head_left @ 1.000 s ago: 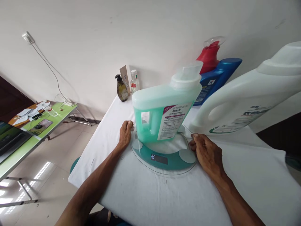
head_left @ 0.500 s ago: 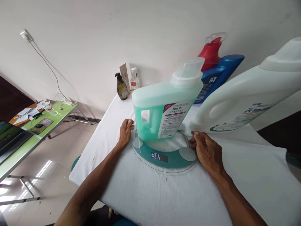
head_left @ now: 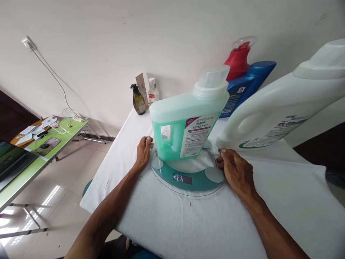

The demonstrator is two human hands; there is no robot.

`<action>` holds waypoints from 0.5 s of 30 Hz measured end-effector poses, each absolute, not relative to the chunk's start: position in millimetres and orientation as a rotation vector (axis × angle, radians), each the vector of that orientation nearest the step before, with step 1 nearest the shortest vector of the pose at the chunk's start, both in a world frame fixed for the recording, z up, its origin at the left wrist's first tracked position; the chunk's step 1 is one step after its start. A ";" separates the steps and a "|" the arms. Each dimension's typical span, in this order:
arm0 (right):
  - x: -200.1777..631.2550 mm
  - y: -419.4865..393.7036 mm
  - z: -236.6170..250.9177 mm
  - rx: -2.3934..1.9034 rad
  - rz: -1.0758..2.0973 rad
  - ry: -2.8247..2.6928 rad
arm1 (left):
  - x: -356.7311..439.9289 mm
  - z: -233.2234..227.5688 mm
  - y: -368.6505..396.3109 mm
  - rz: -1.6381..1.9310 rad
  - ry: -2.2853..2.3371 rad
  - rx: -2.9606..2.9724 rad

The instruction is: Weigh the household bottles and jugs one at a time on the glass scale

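Observation:
A round glass scale (head_left: 188,180) with a teal band and a lit display lies on the white-covered table (head_left: 188,223). A translucent jug of green liquid (head_left: 185,122) with a clear cap stands upright on it. My left hand (head_left: 143,151) rests on the cloth with its fingers curled against the scale's left rim. At the right rim my right hand (head_left: 236,172) lies palm down, fingertips touching the glass edge. Neither hand touches the jug.
A large white jug (head_left: 280,104) stands to the right, with a blue bottle (head_left: 242,90) and a red bottle (head_left: 238,61) behind. A dark pump bottle (head_left: 138,100), a tube and a small clear bottle (head_left: 153,91) sit by the wall. A green table (head_left: 40,147) stands left.
The scale's display was dark one second ago and now shows digits. Both hands have stayed at the scale's rim; the view shifted only slightly.

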State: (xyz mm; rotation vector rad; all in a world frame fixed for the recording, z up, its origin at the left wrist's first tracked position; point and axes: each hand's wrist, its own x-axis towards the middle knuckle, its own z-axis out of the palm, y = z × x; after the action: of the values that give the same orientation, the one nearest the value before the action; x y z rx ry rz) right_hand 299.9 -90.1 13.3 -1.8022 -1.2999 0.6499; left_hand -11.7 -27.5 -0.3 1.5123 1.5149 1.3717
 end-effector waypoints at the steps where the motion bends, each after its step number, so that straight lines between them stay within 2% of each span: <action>1: 300.3 -90.2 13.1 -1.798 0.646 -1.305 | -11.7 -0.1 -27.5 1.372 1.513 1.514; 10: 301.1 -90.8 12.4 -1.762 0.648 -1.310 | -10.6 1.7 -28.9 1.392 1.490 1.490; 15: 301.7 -89.7 11.6 -1.766 0.679 -1.252 | -5.4 40.7 -44.5 1.583 1.393 1.530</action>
State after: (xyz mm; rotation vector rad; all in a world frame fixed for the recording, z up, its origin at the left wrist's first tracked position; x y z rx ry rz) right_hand 301.7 -89.7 11.6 -1.7659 -1.2525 0.6786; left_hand -5.4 -44.5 40.7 1.5305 1.3934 1.5826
